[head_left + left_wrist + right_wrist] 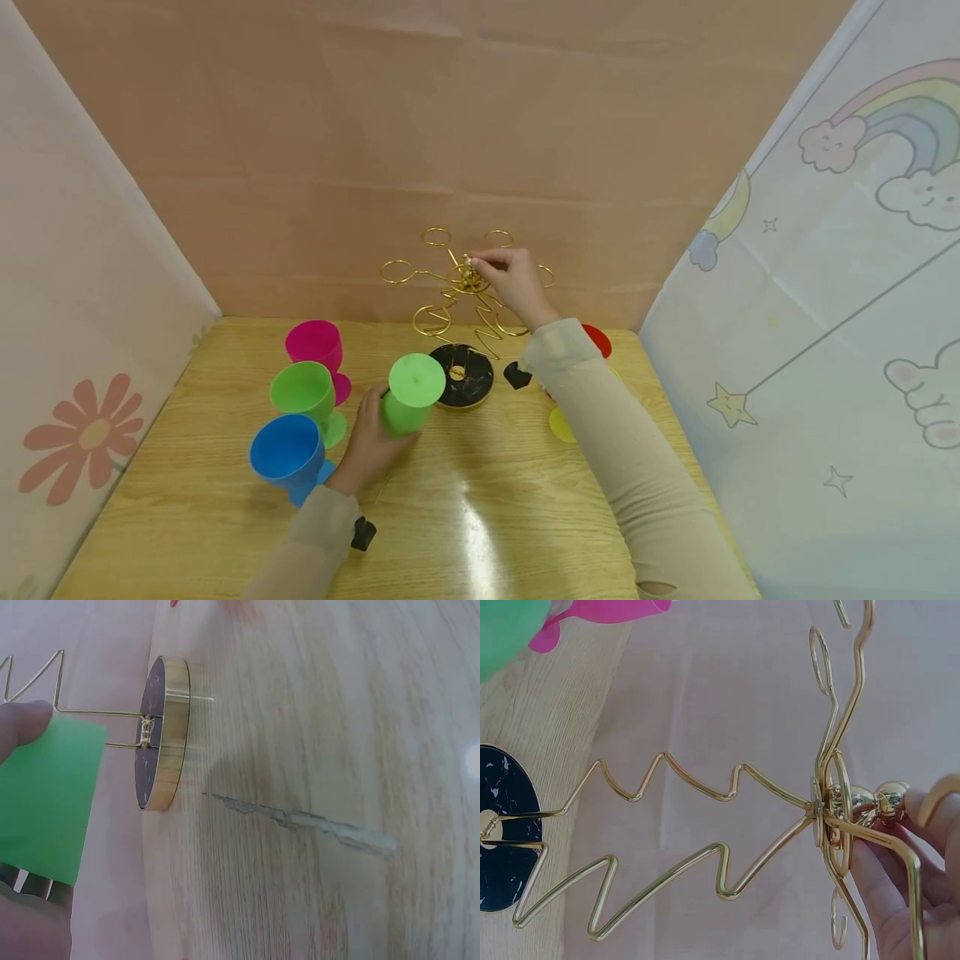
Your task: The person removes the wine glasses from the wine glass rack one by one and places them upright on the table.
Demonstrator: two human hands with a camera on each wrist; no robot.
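Observation:
Near the middle of the table my left hand point(375, 442) grips a light green goblet point(416, 383), held upside down with its round foot facing up. Only the cup's green wall point(52, 795) shows in the left wrist view. Just behind it stands a gold wire cup rack point(682, 877) with zigzag stems, ring holders and a round black base point(476, 387). My right hand point(517, 279) pinches the shiny gold knob point(889, 799) at the top of the rack. All the ring holders in sight hold no goblets.
Upright pink point(315, 346), green point(303, 392) and blue point(287, 450) goblets stand in a row on the left. Red point(597, 340) and yellow point(561, 425) goblets at right are partly hidden by my right arm. A fabric wall point(337, 167) rises behind the table.

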